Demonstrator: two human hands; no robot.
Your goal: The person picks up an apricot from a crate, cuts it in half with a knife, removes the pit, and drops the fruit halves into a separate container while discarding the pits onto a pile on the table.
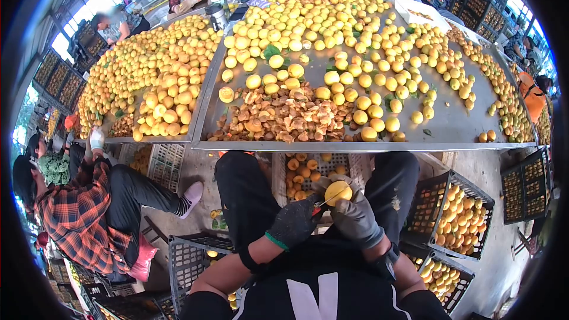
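My left hand (pixel 293 223), in a dark glove with a green cuff, is closed around a small knife (pixel 323 202) whose handle is mostly hidden. The knife's thin blade lies against a round yellow fruit (pixel 339 193). That fruit is held in my right hand (pixel 359 223), which wears a worn grey glove. Both hands meet between my knees. Below and beyond them, a light plastic crate (pixel 278 185) holds several orange-yellow fruits (pixel 301 169). On the metal table in front of me, a heap of brown pieces (pixel 290 115) lies beside loose yellow fruits (pixel 355 71).
The metal table's raised edge (pixel 355 147) runs just beyond my knees. Black crates of fruit (pixel 462 213) stand at my right, another crate (pixel 192 261) at my left. A person in a plaid shirt (pixel 83 213) sits at left; several others work around the table.
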